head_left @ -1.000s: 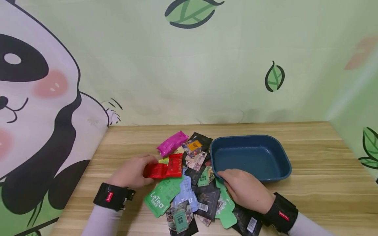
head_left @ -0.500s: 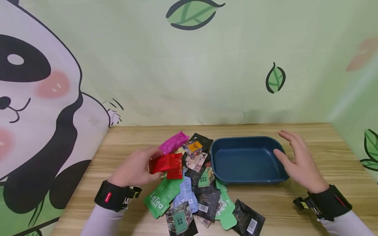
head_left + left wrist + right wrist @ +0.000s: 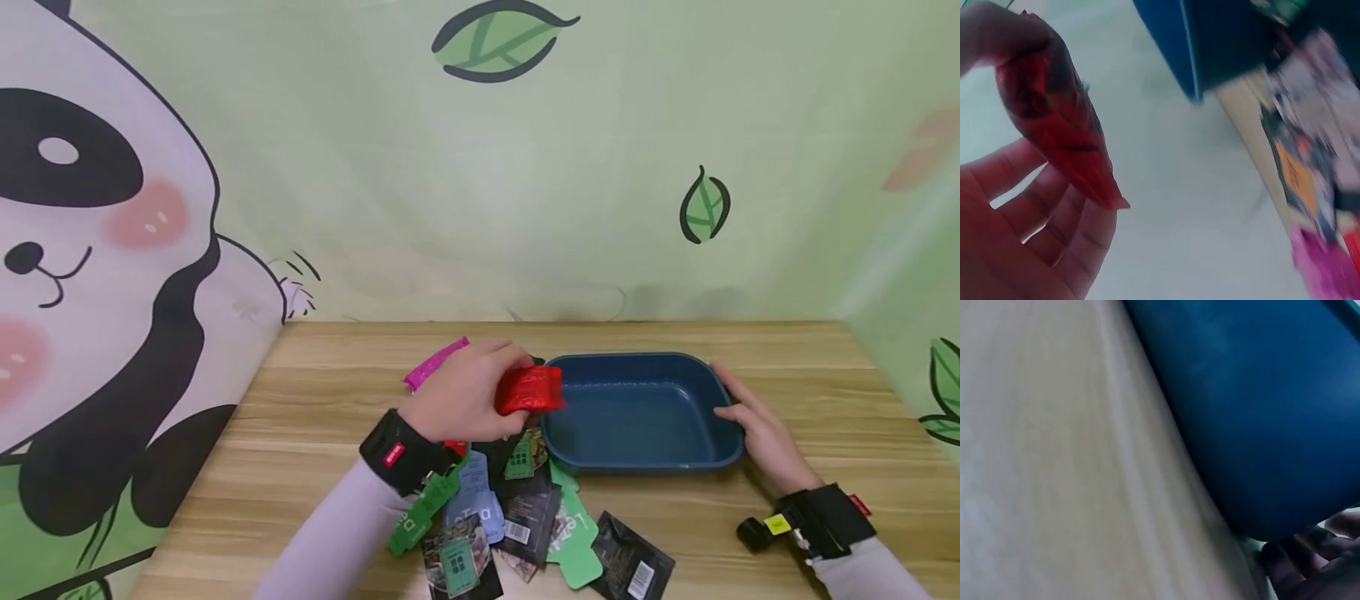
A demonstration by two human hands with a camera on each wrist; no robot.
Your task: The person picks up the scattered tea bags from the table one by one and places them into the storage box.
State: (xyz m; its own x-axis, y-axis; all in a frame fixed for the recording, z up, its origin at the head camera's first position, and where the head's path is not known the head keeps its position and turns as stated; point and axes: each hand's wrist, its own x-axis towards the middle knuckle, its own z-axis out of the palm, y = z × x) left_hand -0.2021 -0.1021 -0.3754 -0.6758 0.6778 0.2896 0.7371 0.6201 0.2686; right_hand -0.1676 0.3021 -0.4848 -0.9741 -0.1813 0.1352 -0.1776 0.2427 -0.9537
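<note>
In the head view my left hand [image 3: 465, 392] holds a shiny red packet [image 3: 531, 390] between thumb and fingers, beside the left end of a blue rectangular tray [image 3: 637, 467]. The left wrist view shows the same red packet [image 3: 1066, 119] raised off the table, fingers spread along one side. My right hand [image 3: 768, 437] grips the right end of the tray, thumb over the rim and fingers along the outer wall. From the right wrist, the curled fingers [image 3: 1285, 569] show at the tray's outer corner. The tray's visible floor is bare.
Left of the tray lies a heap: a magenta packet [image 3: 435, 364], a green pouch [image 3: 427, 504], a light blue pouch [image 3: 474, 496], black sachets [image 3: 633, 557] and a green cutout-shaped pouch [image 3: 576, 533]. My left forearm covers part of it. A printed cloth [image 3: 600, 167] stands behind the table.
My left hand has lifted the red packet from the heap and carried it right to the tray. My right hand has moved from the tray's front left to its right end.
</note>
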